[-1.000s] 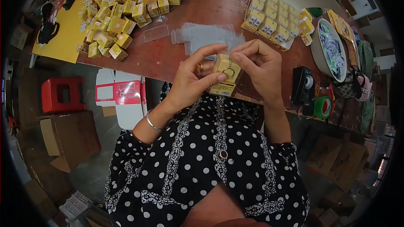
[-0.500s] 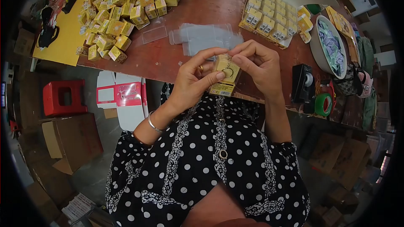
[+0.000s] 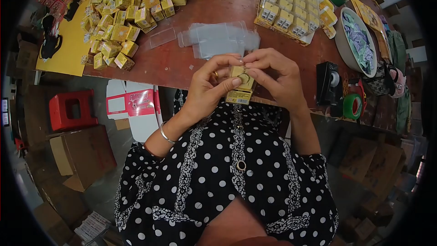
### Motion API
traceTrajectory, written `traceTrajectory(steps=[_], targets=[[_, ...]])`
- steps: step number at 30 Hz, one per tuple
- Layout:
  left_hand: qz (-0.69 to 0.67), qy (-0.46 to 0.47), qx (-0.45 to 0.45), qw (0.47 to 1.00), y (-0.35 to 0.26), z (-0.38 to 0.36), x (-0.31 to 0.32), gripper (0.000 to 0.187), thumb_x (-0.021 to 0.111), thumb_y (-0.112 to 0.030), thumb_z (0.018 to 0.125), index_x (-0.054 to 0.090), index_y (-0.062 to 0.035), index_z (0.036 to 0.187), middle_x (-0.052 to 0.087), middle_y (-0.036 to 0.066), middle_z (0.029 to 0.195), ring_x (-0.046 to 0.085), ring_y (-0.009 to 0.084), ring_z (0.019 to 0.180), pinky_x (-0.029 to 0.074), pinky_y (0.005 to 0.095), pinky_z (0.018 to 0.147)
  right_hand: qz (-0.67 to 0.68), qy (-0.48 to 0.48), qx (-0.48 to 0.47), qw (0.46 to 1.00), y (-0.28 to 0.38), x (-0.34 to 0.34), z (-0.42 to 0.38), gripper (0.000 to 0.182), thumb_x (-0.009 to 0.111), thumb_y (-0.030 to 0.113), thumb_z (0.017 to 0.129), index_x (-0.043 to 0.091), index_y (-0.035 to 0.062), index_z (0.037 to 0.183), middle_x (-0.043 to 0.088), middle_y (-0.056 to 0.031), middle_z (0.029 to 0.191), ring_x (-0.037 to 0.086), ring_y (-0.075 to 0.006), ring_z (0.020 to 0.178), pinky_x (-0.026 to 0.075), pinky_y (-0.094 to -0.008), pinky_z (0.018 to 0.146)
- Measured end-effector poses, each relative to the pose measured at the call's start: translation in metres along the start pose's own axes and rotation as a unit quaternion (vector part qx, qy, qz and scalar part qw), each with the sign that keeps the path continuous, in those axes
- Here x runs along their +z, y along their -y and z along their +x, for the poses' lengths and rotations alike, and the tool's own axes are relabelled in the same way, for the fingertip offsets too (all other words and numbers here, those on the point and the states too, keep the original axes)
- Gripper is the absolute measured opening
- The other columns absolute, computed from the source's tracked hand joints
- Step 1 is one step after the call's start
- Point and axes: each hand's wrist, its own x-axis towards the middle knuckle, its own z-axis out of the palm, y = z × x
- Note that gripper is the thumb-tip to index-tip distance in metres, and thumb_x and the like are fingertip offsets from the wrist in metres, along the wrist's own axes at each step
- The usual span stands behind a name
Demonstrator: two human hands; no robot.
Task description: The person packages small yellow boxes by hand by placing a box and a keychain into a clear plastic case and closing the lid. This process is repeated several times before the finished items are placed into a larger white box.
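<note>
My left hand is closed around a small yellow box, with its thumb flat across the front and a finger along the top. A dark metal key ring lies against the box's upper face. My right hand is pinched at the box's top corner, fingertips meeting close to the left forefinger. Just beyond both hands, flat clear plastic sleeves lie stacked on the reddish-brown table.
A heap of yellow boxes covers the far left. At the back right stands a display tray filled with boxes. On the right are a bowl of wrapped packets, a black tape dispenser and green tape. A red stool stands lower left.
My right fingers have shifted slightly down and left onto the box's top corner. The left hand keeps its hold on the box. The view has tilted a little.
</note>
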Motion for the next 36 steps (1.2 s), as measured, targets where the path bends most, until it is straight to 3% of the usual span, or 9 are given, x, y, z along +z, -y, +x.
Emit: traceTrajectory(steps=[3,6,9,11,15,17,22,29,36], targets=[[-0.002,-0.026,-0.011,1.0,0.006,0.002,0.0,0.034,0.066,0.002,0.096,0.055,-0.0013,0.128,0.055,0.01,0.137,0.062,0.019,0.12,0.054,0.031,0.1,-0.024,-0.064,-0.039,0.997,-0.003,0.002,-0.014,0.02,0.075,0.004,0.087,0.074,0.0,0.106,0.071,-0.01,0.113,0.067,-0.0198,0.103,0.054,-0.0328,0.09],[0.003,-0.038,-0.023,0.999,0.0,0.01,-0.002,0.032,0.068,0.003,0.094,0.055,-0.0015,0.122,0.053,0.016,0.138,0.061,0.026,0.121,0.054,0.0346,0.099,0.012,-0.223,0.034,0.974,0.021,-0.02,-0.038,0.028,0.068,0.003,0.094,0.068,-0.0018,0.121,0.069,-0.0129,0.121,0.065,-0.0205,0.111,0.053,-0.0354,0.097],[0.027,-0.016,-0.024,0.999,0.007,0.013,-0.006,0.029,0.068,0.004,0.092,0.056,-0.0027,0.118,0.053,0.018,0.139,0.061,0.0266,0.121,0.055,0.0348,0.099,-0.106,-0.451,0.083,0.882,0.008,-0.1,-0.085,0.018,0.068,0.015,0.097,0.073,-0.0003,0.106,0.071,-0.0097,0.117,0.064,-0.0138,0.103,0.054,-0.0301,0.085],[0.024,-0.006,-0.045,0.999,0.009,0.016,0.001,0.029,0.069,0.004,0.091,0.056,-0.003,0.117,0.053,0.018,0.14,0.061,0.025,0.12,0.054,0.0342,0.099,-0.165,-0.516,0.16,0.825,-0.001,-0.138,-0.125,0.02,0.068,0.02,0.097,0.074,0.0006,0.098,0.073,-0.0086,0.114,0.065,-0.0121,0.1,0.051,-0.0263,0.081],[0.042,0.031,-0.06,0.997,0.018,0.022,0.01,0.028,0.07,0.005,0.091,0.057,-0.003,0.114,0.052,0.018,0.141,0.061,0.0228,0.12,0.052,0.0328,0.1,-0.319,-0.396,0.267,0.819,-0.041,-0.168,-0.185,0.029,0.071,0.026,0.095,0.075,-0.0025,0.099,0.074,-0.0094,0.11,0.066,-0.0115,0.095,0.05,-0.0274,0.075],[0.037,0.043,-0.066,0.996,0.02,0.024,0.019,0.028,0.07,0.005,0.09,0.058,-0.0029,0.114,0.053,0.018,0.141,0.061,0.0221,0.121,0.052,0.0323,0.1,-0.311,-0.407,0.298,0.806,-0.042,-0.168,-0.196,0.032,0.073,0.027,0.093,0.075,-0.0041,0.101,0.073,-0.0087,0.104,0.065,-0.0122,0.09,0.05,-0.0294,0.072],[0.036,0.07,-0.09,0.993,0.022,0.024,0.03,0.028,0.069,0.008,0.09,0.058,-0.0019,0.114,0.053,0.018,0.141,0.061,0.0223,0.121,0.051,0.0325,0.102,-0.103,-0.35,0.392,0.845,-0.051,-0.166,-0.207,0.027,0.075,0.025,0.092,0.074,-0.0009,0.1,0.07,-0.006,0.108,0.063,-0.0101,0.084,0.049,-0.0248,0.068],[0.039,0.083,-0.084,0.992,0.023,0.023,0.029,0.029,0.07,0.007,0.09,0.058,-0.0016,0.115,0.053,0.018,0.141,0.061,0.0232,0.123,0.05,0.0334,0.102,0.072,-0.481,0.3,0.82,-0.042,-0.154,-0.204,0.021,0.075,0.021,0.092,0.071,0.0006,0.088,0.067,-0.0047,0.114,0.06,-0.0061,0.073,0.049,-0.023,0.062],[0.037,0.079,-0.085,0.993,0.024,0.024,0.03,0.029,0.07,0.007,0.09,0.058,-0.002,0.115,0.054,0.018,0.14,0.062,0.0229,0.12,0.05,0.0328,0.101,0.038,-0.483,0.26,0.835,-0.073,-0.124,-0.241,0.017,0.072,0.018,0.095,0.069,0.0017,0.091,0.061,-0.0131,0.129,0.066,-0.0128,0.096,0.057,-0.0266,0.082]])
